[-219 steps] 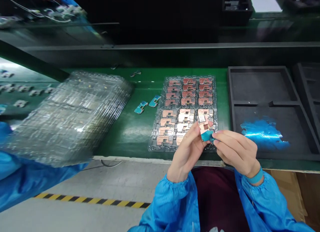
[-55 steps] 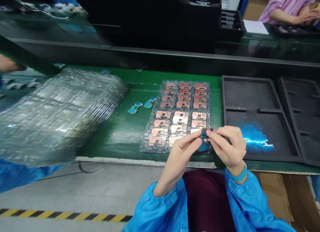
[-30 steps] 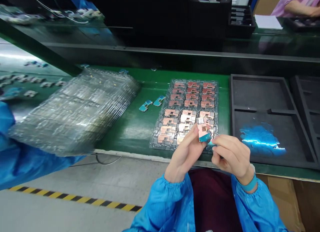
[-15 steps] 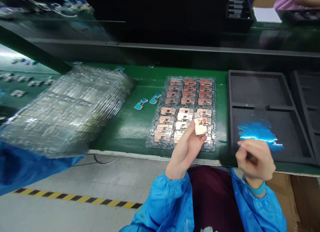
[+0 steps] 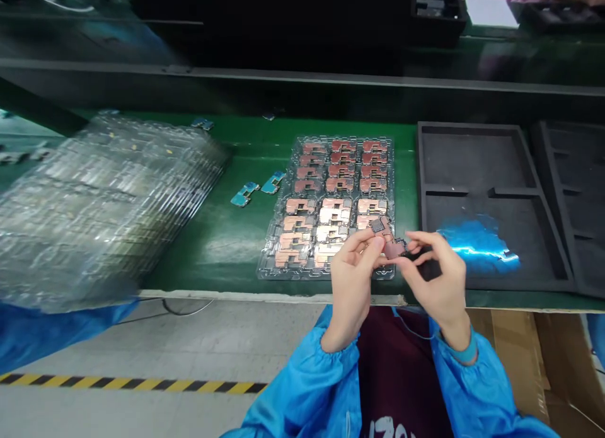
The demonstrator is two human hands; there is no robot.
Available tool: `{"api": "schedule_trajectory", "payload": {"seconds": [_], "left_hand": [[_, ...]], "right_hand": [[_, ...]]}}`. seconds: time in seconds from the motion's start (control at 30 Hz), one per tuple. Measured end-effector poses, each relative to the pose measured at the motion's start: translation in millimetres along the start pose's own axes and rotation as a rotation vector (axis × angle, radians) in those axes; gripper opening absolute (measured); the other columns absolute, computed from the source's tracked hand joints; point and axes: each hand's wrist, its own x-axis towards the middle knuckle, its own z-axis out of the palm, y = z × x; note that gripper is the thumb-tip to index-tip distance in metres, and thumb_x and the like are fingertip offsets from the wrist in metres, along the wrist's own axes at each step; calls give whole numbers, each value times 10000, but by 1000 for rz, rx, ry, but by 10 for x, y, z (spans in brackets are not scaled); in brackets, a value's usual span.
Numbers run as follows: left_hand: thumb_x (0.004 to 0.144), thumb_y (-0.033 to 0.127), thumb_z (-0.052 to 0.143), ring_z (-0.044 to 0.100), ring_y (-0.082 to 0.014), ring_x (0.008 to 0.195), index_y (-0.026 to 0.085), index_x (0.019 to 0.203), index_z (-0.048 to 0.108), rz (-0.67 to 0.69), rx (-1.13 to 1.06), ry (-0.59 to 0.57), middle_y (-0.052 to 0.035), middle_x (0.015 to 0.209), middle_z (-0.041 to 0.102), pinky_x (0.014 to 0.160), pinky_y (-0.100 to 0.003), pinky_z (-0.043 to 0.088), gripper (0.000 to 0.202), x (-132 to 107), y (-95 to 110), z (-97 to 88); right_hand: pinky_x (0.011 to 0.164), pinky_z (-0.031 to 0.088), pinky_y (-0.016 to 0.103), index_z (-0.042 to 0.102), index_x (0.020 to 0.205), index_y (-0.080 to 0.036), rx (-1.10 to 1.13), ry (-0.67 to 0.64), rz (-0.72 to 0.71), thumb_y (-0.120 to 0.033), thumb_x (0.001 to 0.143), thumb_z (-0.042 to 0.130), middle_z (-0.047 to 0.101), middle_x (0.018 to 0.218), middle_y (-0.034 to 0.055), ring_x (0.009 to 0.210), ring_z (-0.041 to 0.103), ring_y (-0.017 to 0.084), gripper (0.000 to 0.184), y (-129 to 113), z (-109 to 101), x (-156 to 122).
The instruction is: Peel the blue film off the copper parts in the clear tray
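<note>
My left hand (image 5: 352, 274) is closed on a small copper-coloured circuit board (image 5: 391, 246), held tilted above the near right corner of a clear plastic tray (image 5: 269, 268). At the board's right edge is my right hand (image 5: 437, 274), its thumb and forefinger closed about that edge. Rows of similar copper-coloured boards (image 5: 341, 171) fill the tray's pockets, some reddish and some brightly lit. Part of the tray's near right corner is hidden behind my hands. Right of my right hand, shiny blue film (image 5: 479, 244) lies in a black tray (image 5: 472, 154).
A tall stack of clear plastic trays (image 5: 108, 198) stands at the left, with a blue sleeve (image 5: 61, 331) beside it. Two blue-faced boards (image 5: 244, 194) lie on the green bench (image 5: 222, 242). Another black tray (image 5: 574, 205) is at far right. A ledge (image 5: 283, 79) crosses the back.
My right hand has moved left from over the blue film to the board in my left hand. The board has turned from bright to darker. The whole view has shifted slightly.
</note>
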Motion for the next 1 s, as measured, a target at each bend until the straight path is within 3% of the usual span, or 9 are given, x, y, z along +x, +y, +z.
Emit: {"api": "schedule_trajectory", "payload": {"seconds": [0.07, 0.13, 0.4, 0.53, 0.6, 0.7, 0.77, 0.83, 1.0], "left_hand": [[807, 364, 935, 781, -166, 820, 179, 970, 756, 51, 25, 40, -40, 903, 803, 721, -259, 644, 304, -39, -40, 15], [814, 374, 930, 798, -182, 823, 181, 975, 763, 110, 71, 66, -50, 909, 821, 743, -286, 668, 301, -64, -65, 22], [859, 297, 881, 796, -177, 699, 179, 960, 796, 238, 204, 95, -43, 870, 841, 676, -295, 691, 177, -63, -79, 46], [863, 348, 881, 825, -220, 848, 164, 1083, 789, 246, 215, 44, -91, 1008, 849, 744, -328, 710, 301, -48, -127, 35], [830, 349, 909, 825, -234, 913, 162, 1136, 774, 257, 214, 28, -102, 1048, 844, 791, -342, 713, 383, -27, -165, 22], [795, 350, 934, 812, -214, 848, 158, 1133, 772, 256, 219, 42, -78, 958, 832, 745, -321, 709, 421, 8, -200, -7], [806, 361, 923, 796, -198, 797, 155, 1122, 788, 214, 240, 0, -68, 924, 824, 689, -303, 700, 401, 17, -197, -33], [824, 357, 909, 779, -185, 756, 153, 1121, 805, 171, 268, -70, -64, 907, 820, 651, -290, 690, 374, 8, -181, -63], [885, 301, 856, 803, -197, 861, 179, 1253, 800, 189, 305, -171, -85, 1052, 843, 812, -314, 699, 392, -31, -196, -125]], "right_hand": [[622, 580, 299, 724, 1017, -239, 55, 22, 62, -335, 978, 765, 698, 876, 19, 755, 662, 177, 112, -64, 144, -22], [609, 578, 280, 718, 926, -231, 122, 58, 118, -322, 991, 746, 707, 863, 13, 715, 662, 156, 114, -66, 211, -34], [599, 627, 236, 795, 952, -220, 403, 44, 281, -342, 1005, 718, 761, 874, 13, 681, 716, 147, 153, 1, 216, -32], [605, 648, 277, 802, 934, -209, 378, 62, 366, -426, 996, 712, 767, 839, 29, 650, 705, 171, 242, 30, 242, -48], [622, 648, 290, 799, 912, -210, 355, 55, 372, -440, 1029, 665, 772, 833, 37, 652, 705, 177, 291, 43, 254, -59], [654, 634, 289, 796, 900, -216, 267, 26, 318, -420, 1065, 611, 772, 838, 44, 718, 724, 186, 321, 54, 241, -37], [664, 627, 277, 804, 1048, -226, 210, 42, 265, -401, 1027, 674, 776, 936, 48, 804, 736, 189, 219, 58, 216, 13], [657, 621, 262, 785, 1177, -237, 213, 63, 235, -387, 975, 740, 766, 1033, 50, 855, 734, 185, 255, 61, 197, 78], [595, 572, 239, 764, 957, -208, 335, 124, 277, -391, 974, 742, 743, 896, 18, 719, 692, 147, 185, 86, 280, 173]]}}
